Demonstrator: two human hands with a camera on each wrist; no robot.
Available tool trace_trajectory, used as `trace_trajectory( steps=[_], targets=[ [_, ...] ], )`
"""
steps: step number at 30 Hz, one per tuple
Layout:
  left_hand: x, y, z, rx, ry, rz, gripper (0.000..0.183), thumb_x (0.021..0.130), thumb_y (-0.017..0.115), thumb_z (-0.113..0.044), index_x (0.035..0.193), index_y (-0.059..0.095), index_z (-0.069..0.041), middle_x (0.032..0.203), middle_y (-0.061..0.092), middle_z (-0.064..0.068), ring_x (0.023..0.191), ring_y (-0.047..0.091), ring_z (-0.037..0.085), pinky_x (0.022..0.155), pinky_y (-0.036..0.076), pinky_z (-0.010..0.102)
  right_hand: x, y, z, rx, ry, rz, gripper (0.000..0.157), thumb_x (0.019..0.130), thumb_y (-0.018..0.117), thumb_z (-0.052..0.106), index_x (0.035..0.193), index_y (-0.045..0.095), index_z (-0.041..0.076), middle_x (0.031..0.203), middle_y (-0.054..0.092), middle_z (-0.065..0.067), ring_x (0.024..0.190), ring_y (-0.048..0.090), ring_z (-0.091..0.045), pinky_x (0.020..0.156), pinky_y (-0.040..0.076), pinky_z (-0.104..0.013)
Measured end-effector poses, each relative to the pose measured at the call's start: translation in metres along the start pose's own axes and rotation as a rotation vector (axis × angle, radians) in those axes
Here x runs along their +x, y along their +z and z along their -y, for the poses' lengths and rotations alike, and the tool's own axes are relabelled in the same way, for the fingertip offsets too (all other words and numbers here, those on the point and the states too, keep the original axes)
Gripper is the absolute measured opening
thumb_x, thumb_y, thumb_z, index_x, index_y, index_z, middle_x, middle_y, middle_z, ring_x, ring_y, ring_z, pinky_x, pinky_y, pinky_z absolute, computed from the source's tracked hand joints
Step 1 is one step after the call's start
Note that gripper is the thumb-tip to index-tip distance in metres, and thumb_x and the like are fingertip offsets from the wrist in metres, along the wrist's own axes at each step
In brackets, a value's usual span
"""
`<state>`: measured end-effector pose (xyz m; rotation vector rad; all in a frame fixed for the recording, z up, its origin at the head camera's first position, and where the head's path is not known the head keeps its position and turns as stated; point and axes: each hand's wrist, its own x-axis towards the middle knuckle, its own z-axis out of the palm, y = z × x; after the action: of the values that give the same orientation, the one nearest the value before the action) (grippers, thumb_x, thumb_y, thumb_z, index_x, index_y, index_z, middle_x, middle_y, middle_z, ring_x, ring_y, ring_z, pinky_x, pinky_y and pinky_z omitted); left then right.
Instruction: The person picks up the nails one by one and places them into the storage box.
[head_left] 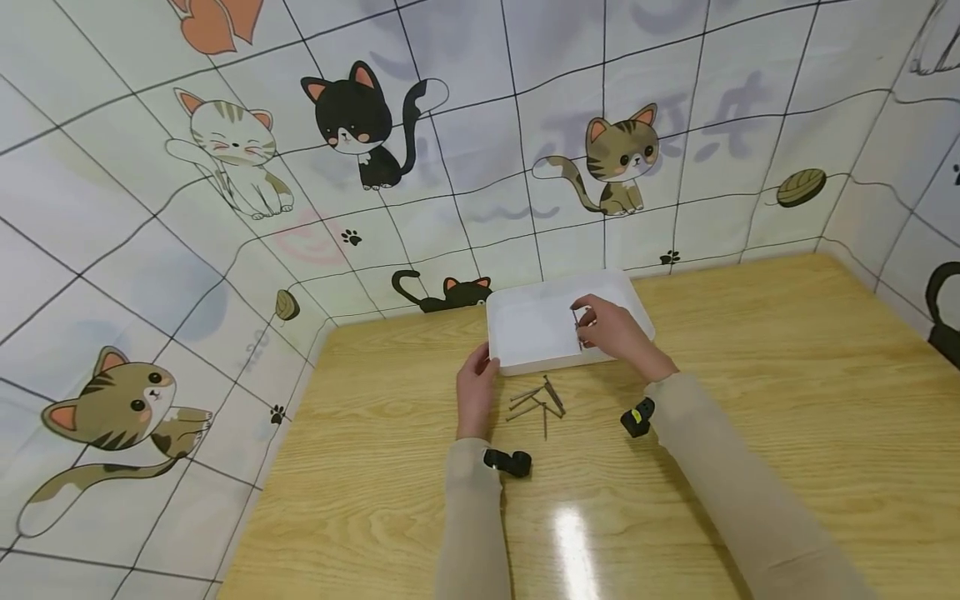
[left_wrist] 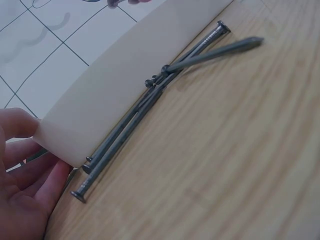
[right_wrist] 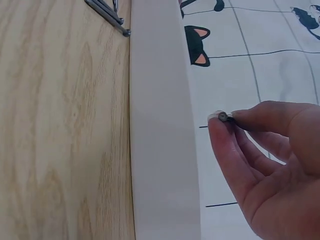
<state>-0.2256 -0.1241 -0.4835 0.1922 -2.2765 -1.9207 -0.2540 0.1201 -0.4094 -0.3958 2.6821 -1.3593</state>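
Note:
A white shallow tray [head_left: 555,362] stands on the table near the back wall. My left hand [head_left: 476,392] holds its front left corner, and in the left wrist view the fingers [left_wrist: 20,122] lie around that corner. Over the tray, my right hand [head_left: 611,327] pinches a nail [head_left: 577,327] between thumb and fingertips. The right wrist view shows this nail's head [right_wrist: 223,116] end-on at the fingertips. Several grey nails [head_left: 536,402] lie in a loose, crossed pile on the table just in front of the tray, between both hands.
The wood-grain table [head_left: 375,500] runs up to walls covered in a cat-print sheet [head_left: 480,150] at the back and sides. Each sleeve carries a small black wrist camera, one on the left wrist [head_left: 510,462] and one on the right [head_left: 637,418].

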Motion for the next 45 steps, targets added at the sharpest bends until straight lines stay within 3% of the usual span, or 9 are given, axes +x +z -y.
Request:
trace_trajectory(
  steps=[4, 11, 15, 22, 25, 34, 45],
  targets=[
    [0.000, -0.001, -0.001, 0.003, -0.001, -0.007, 0.040, 0.092, 0.054, -0.022, 0.131, 0.052, -0.017, 0.127, 0.056, 0.001, 0.114, 0.051, 0.017, 0.098, 0.038, 0.038, 0.020, 0.000, -0.004, 0.070, 0.048, 0.005, 0.042, 0.090, 0.052, 0.009, 0.131, 0.042, 0.006, 0.105, 0.059, -0.020, 0.088, 0.064, -0.033, 0.077, 0.051, -0.045],
    [0.003, -0.001, 0.002, -0.005, 0.009, -0.009, 0.039, 0.092, 0.055, -0.022, 0.130, 0.053, -0.018, 0.125, 0.057, -0.001, 0.112, 0.052, 0.016, 0.098, 0.039, 0.037, 0.046, 0.005, -0.009, 0.166, 0.144, 0.034, 0.042, 0.091, 0.051, 0.006, 0.132, 0.040, 0.003, 0.109, 0.056, -0.021, 0.092, 0.062, -0.035, 0.081, 0.051, -0.043],
    [0.002, 0.001, 0.003, -0.003, 0.014, -0.011, 0.039, 0.091, 0.055, -0.022, 0.130, 0.054, -0.017, 0.123, 0.058, 0.000, 0.111, 0.052, 0.016, 0.096, 0.040, 0.037, 0.058, 0.008, -0.014, 0.104, 0.190, 0.045, 0.043, 0.090, 0.051, 0.004, 0.131, 0.040, 0.001, 0.104, 0.059, -0.020, 0.087, 0.064, -0.031, 0.079, 0.051, -0.040],
    [0.001, 0.003, 0.001, -0.018, 0.009, 0.000, 0.041, 0.091, 0.055, -0.020, 0.131, 0.052, -0.013, 0.126, 0.057, 0.004, 0.111, 0.052, 0.017, 0.096, 0.040, 0.038, 0.075, 0.013, -0.022, -0.124, 0.198, 0.026, 0.040, 0.085, 0.054, 0.007, 0.123, 0.047, -0.001, 0.076, 0.066, -0.010, 0.066, 0.064, -0.020, 0.069, 0.044, -0.032],
    [0.001, 0.003, 0.001, -0.015, 0.005, -0.002, 0.041, 0.092, 0.055, -0.021, 0.131, 0.052, -0.014, 0.125, 0.057, 0.004, 0.111, 0.052, 0.017, 0.096, 0.040, 0.038, 0.080, 0.017, -0.022, -0.166, 0.205, 0.033, 0.039, 0.085, 0.053, 0.007, 0.123, 0.047, 0.000, 0.071, 0.065, -0.009, 0.064, 0.061, -0.020, 0.066, 0.042, -0.032],
    [0.002, 0.000, 0.002, -0.008, -0.005, -0.009, 0.039, 0.092, 0.055, -0.023, 0.130, 0.053, -0.018, 0.125, 0.057, 0.001, 0.112, 0.051, 0.016, 0.098, 0.039, 0.038, 0.082, 0.030, -0.017, -0.270, 0.141, 0.009, 0.035, 0.086, 0.050, 0.006, 0.120, 0.049, -0.002, 0.104, 0.061, -0.020, 0.075, 0.056, -0.026, 0.061, 0.043, -0.034],
    [0.004, 0.001, 0.003, 0.002, -0.022, -0.014, 0.040, 0.091, 0.056, -0.023, 0.130, 0.054, -0.018, 0.125, 0.057, 0.000, 0.111, 0.052, 0.015, 0.097, 0.040, 0.037, 0.081, 0.033, -0.013, -0.361, 0.116, 0.033, 0.032, 0.088, 0.048, 0.004, 0.117, 0.054, -0.007, 0.106, 0.062, -0.022, 0.078, 0.060, -0.027, 0.073, 0.048, -0.042]
  ],
)
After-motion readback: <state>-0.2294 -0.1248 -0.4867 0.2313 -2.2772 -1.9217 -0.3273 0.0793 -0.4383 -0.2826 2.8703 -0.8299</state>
